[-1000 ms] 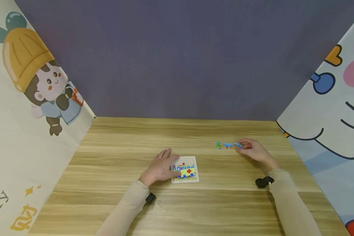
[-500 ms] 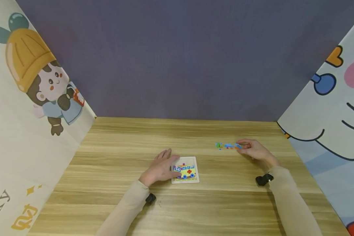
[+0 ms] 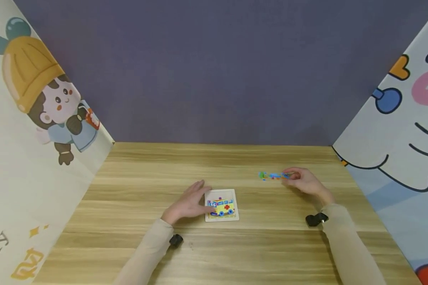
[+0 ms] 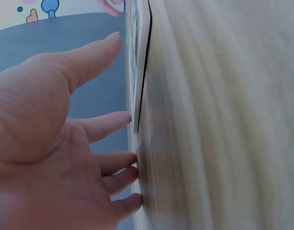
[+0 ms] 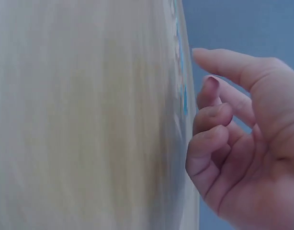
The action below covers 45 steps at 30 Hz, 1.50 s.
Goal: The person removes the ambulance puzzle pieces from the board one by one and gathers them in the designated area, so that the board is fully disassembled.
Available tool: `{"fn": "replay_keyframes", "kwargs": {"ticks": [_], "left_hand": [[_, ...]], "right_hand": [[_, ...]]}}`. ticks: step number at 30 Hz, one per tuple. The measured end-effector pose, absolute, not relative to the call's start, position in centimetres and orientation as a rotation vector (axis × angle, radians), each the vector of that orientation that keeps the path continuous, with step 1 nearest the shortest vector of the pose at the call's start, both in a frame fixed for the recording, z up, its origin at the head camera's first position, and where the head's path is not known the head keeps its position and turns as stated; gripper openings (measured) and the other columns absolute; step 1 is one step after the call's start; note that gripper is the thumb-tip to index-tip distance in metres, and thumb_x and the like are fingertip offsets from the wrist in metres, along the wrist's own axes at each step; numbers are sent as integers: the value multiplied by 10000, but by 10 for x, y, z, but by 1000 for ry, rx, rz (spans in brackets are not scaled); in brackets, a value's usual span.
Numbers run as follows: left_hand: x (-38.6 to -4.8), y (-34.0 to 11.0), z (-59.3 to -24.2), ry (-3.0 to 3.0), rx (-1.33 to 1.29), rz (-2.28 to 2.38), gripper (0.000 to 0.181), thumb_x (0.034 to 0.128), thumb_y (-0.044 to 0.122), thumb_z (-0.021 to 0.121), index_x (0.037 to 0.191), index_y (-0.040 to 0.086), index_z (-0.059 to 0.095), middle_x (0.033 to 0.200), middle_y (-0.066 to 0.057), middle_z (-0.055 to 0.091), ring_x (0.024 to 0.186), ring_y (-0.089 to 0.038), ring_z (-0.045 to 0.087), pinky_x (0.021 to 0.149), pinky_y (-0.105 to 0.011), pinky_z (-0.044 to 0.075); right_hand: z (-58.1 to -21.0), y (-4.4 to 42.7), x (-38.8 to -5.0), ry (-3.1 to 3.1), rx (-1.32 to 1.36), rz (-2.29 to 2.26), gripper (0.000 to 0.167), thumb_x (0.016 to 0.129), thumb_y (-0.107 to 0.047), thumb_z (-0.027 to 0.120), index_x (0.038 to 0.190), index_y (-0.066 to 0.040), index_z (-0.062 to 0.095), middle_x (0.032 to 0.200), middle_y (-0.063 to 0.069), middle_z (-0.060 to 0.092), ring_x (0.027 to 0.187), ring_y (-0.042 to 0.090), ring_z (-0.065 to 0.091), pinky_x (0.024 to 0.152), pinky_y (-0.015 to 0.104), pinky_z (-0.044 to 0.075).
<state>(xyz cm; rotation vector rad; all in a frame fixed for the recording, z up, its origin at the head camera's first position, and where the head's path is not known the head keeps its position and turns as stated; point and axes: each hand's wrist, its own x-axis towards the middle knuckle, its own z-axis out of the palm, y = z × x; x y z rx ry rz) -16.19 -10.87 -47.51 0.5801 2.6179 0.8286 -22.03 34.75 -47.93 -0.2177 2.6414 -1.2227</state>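
A square puzzle board (image 3: pixel 221 192) with a light frame and a yellow ambulance picture lies near the middle of the table. My left hand (image 3: pixel 188 202) is at its left side, fingers spread and fairly straight. In the left wrist view the index fingertip meets or nearly meets the corner of the board (image 4: pixel 143 62), and the thumb stands off it. Small blue, green and orange puzzle pieces (image 3: pixel 274 176) lie in a row farther back on the right. At the row's right end is my right hand (image 3: pixel 305 182), fingers loosely bent, thumb and index apart, nothing visibly held.
The wooden table (image 3: pixel 249 253) meets a dark back wall (image 3: pixel 221 71). Printed cartoon panels stand at the left (image 3: pixel 39 118) and right (image 3: pixel 406 138). Black wrist cameras sit below the left wrist (image 3: pixel 176 240) and right wrist (image 3: pixel 316 219).
My left hand has shifted slightly left, uncovering more of the board's left edge. The right hand stays by the end of the row of pieces. The head view has shifted a little.
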Motion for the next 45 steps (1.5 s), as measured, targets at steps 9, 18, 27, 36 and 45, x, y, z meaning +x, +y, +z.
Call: {"fn": "replay_keyframes", "kwargs": {"ticks": [9,18,27,36,45], "left_hand": [[-161,-114,-473,2599,609,798,883,895,399,851,1616,87,447,1776,-224,163,1660,-408,136,1346,-605,138],[-159,-111,-473,2591,587,813,870,900,390,852,1612,84,456,1778,-215,166,1666,-394,119,1355,-586,120],[-160,-107,-474,2598,616,770,852,900,410,850,1607,119,475,1778,-176,202,1659,-428,113,1342,-634,122],[-160,-105,-474,2603,608,757,839,887,444,850,1592,150,505,1774,-205,197,1653,-456,103,1344,-639,91],[-159,-103,-472,2606,595,753,814,889,440,847,1578,157,518,1768,-225,197,1651,-456,111,1344,-640,88]], "right_hand": [[-485,299,-213,2627,-324,-1303,436,1012,-287,752,1348,-16,683,989,97,700,776,138,599,674,249,509],[-488,245,-200,2565,-435,-1330,332,1009,-234,741,1285,-51,725,983,72,738,763,169,648,677,275,553],[-485,190,-188,2417,-489,-1378,294,1002,-228,753,1242,-58,736,897,81,696,614,155,591,509,262,504],[-483,144,-175,2332,-541,-1318,248,1003,-217,750,1196,-62,739,824,17,694,522,105,575,484,231,499],[-490,126,-169,2345,-580,-1196,268,954,-179,788,1187,-61,727,644,-67,541,495,50,445,472,178,370]]}}
